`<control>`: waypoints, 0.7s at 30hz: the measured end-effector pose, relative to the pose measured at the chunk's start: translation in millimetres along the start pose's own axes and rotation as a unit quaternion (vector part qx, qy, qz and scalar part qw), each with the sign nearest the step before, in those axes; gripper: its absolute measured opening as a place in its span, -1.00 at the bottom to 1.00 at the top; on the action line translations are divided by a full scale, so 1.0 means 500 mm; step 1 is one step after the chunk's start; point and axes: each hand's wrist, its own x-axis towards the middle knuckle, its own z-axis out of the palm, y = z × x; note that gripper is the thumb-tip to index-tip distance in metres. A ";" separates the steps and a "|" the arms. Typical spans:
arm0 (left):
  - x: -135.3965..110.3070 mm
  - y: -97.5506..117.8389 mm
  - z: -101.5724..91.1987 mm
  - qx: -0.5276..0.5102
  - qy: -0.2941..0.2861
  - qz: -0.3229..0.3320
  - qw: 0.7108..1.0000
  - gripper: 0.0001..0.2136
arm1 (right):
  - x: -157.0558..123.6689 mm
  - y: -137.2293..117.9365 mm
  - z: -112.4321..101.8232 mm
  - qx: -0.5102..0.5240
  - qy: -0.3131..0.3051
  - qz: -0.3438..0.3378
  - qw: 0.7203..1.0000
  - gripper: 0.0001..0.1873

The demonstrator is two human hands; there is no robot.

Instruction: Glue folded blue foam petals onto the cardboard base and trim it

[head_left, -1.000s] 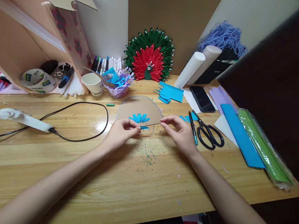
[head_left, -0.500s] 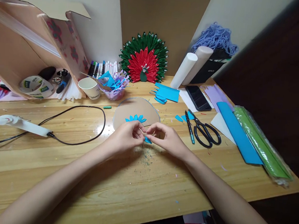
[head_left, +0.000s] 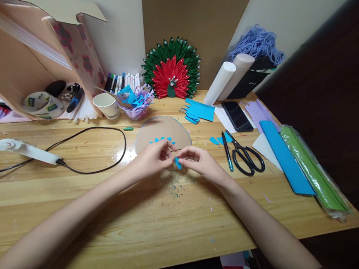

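Observation:
A small blue paper petal (head_left: 177, 163) is pinched between the fingertips of my right hand (head_left: 197, 161). My left hand (head_left: 157, 154) meets it from the other side, its thumb and fingers closed at the petal's edge. Just beyond my hands lies a round piece of cardboard (head_left: 164, 127) with a drawn outline. Several blue petals (head_left: 163, 140) stand on the cardboard in a fan, partly covered by my left hand.
Black-handled scissors (head_left: 248, 158) and a pen (head_left: 227, 153) lie at right beside blue paper scraps (head_left: 214, 141). A glue gun (head_left: 29, 151) with its looping cable lies at left. Behind are a paper cup (head_left: 106, 105), a scrap bowl (head_left: 136, 112), a phone (head_left: 237, 116) and a red-green peacock (head_left: 172, 74).
The petal has turned more upright between my fingers. My left hand has shifted slightly up and covers more of the petal fan.

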 end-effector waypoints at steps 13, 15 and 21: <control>-0.023 -0.073 -0.009 0.213 0.164 0.060 0.961 -0.88 | 0.036 0.025 -0.025 0.054 0.135 -0.005 0.989 -0.76; -0.024 -0.077 -0.007 0.250 0.163 0.086 0.951 -0.88 | 0.047 0.026 -0.016 0.051 0.144 -0.008 0.988 -0.77; -0.025 -0.094 0.000 0.273 0.151 0.116 0.943 -0.86 | 0.079 0.040 0.008 0.005 0.184 -0.042 0.982 -0.80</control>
